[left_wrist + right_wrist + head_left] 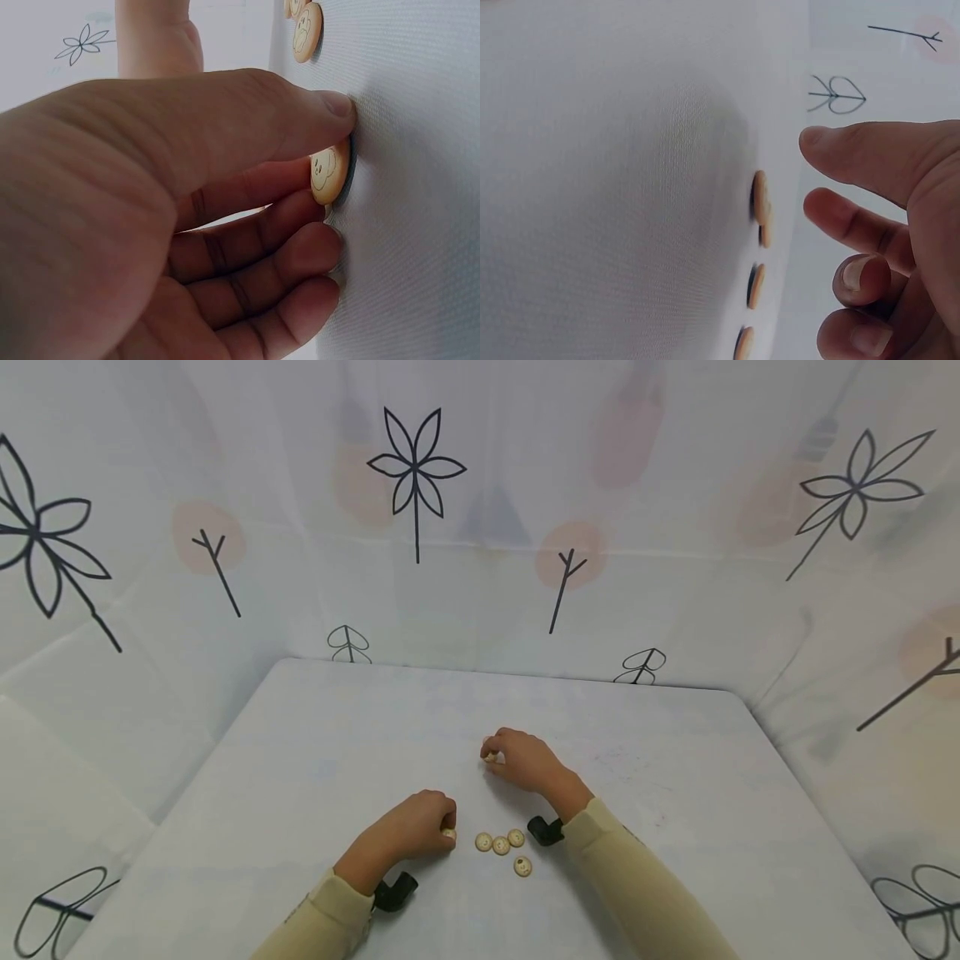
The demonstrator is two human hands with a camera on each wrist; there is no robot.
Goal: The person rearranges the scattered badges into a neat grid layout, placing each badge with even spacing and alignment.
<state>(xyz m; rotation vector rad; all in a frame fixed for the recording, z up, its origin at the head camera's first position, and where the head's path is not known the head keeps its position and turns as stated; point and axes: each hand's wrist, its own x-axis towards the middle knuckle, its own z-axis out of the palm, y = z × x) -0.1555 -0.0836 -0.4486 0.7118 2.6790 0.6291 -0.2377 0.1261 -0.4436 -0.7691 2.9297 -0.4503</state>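
Observation:
My left hand [415, 823] is low over the white table, pinching a small round tan disc with a face drawn on it [327, 176] between thumb and fingers. The disc is at the table surface; whether it is lifted cannot be told. Farther back, my right hand [525, 760] hovers with thumb and forefinger apart and nothing between them. Just past its fingertips, in the head view, is a pale disc [490, 757], partly covered by the fingers. Between the hands several like discs lie flat: a left one [483, 842], a middle one [501, 845] and a nearer one [522, 866].
A white-covered table [360, 718] with rounded far corners spreads beneath both hands. Behind it and at both sides hangs a pale cloth [480, 593] printed with flowers and twigs. Dark wrist cameras [395, 892] sit under the sleeves.

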